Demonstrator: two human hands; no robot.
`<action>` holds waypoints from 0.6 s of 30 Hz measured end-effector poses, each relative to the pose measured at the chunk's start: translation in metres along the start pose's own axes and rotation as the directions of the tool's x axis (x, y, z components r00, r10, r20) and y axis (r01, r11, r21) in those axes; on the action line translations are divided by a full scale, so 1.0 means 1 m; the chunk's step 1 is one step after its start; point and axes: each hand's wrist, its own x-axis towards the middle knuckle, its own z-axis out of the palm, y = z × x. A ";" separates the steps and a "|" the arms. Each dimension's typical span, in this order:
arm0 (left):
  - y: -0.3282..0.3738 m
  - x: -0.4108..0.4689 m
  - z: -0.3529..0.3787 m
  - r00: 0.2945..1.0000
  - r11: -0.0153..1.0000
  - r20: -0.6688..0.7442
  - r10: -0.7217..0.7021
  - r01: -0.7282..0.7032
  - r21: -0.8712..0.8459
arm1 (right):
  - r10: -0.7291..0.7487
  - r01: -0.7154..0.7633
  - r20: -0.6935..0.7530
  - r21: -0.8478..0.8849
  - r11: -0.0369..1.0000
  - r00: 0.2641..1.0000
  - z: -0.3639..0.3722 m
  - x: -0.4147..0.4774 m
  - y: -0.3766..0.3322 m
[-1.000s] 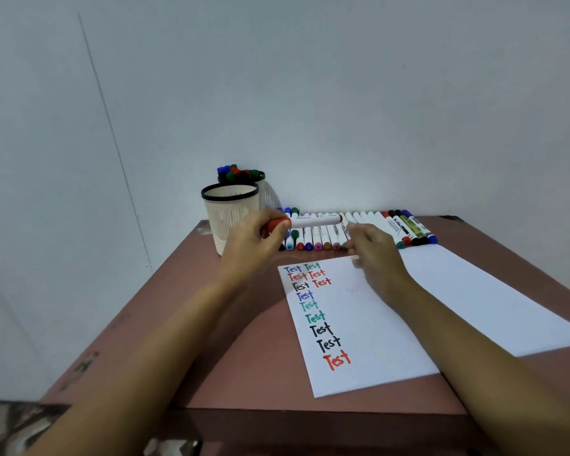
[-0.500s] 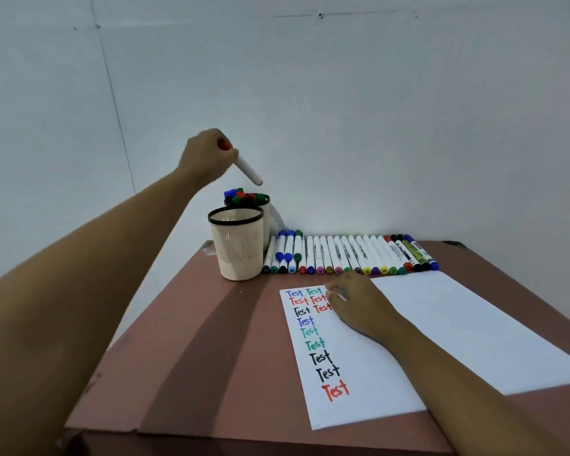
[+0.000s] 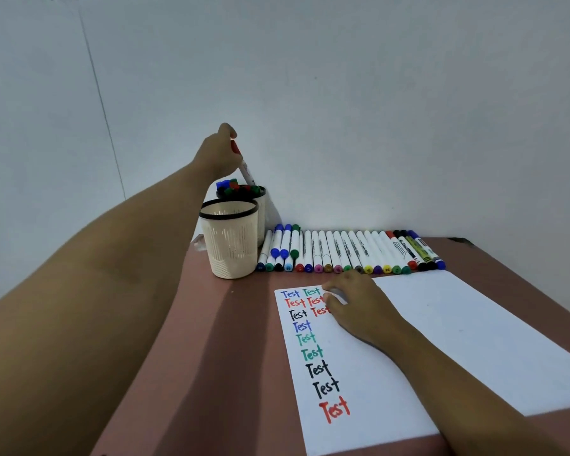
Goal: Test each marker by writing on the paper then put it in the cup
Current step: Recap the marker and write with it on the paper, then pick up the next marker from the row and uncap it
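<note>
My left hand (image 3: 218, 152) grips a white marker with a red cap (image 3: 245, 169) by its cap end. The marker points down, its lower end reaching the rear cup (image 3: 260, 199), which holds several capped markers. A second cream cup with a black rim (image 3: 231, 245) stands in front of it. My right hand (image 3: 356, 304) rests on the white paper (image 3: 441, 340), over the top of two columns of coloured "Test" words. A row of several markers (image 3: 349, 251) lies along the paper's far edge.
The reddish-brown table (image 3: 218, 373) ends at a white wall just behind the cups and markers. Its left edge runs under my left forearm. Bare tabletop lies left of the paper.
My left hand lifted the red marker from over the marker row up to the rear cup and has now lowered its end into the cup. My right hand settled on the paper.
</note>
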 end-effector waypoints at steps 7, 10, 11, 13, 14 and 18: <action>-0.005 0.001 0.029 0.999 0.994 0.027 0.018 -0.021 0.104 | 0.012 -0.012 0.006 -0.016 1.000 1.000 0.000 0.001 0.000; -0.009 0.001 0.037 0.986 0.969 0.160 0.037 -0.074 0.235 | 0.013 -0.013 0.010 -0.022 1.000 1.000 0.000 0.001 0.000; -0.010 0.001 0.039 0.974 0.956 0.226 0.033 -0.096 0.276 | 0.013 -0.012 0.011 -0.025 1.000 1.000 0.000 0.001 0.000; -0.014 0.000 0.043 0.957 0.946 0.290 0.021 -0.113 0.305 | 0.016 -0.015 0.012 -0.029 0.999 1.000 0.000 0.001 0.000; -0.016 0.000 0.043 0.955 0.946 0.295 0.017 -0.111 0.304 | 0.016 -0.016 0.011 -0.029 0.999 1.000 0.000 0.001 0.000; -0.013 -0.003 0.040 0.967 0.944 0.245 0.066 -0.140 0.299 | 0.007 -0.007 0.006 -0.024 1.000 1.000 0.000 0.001 0.000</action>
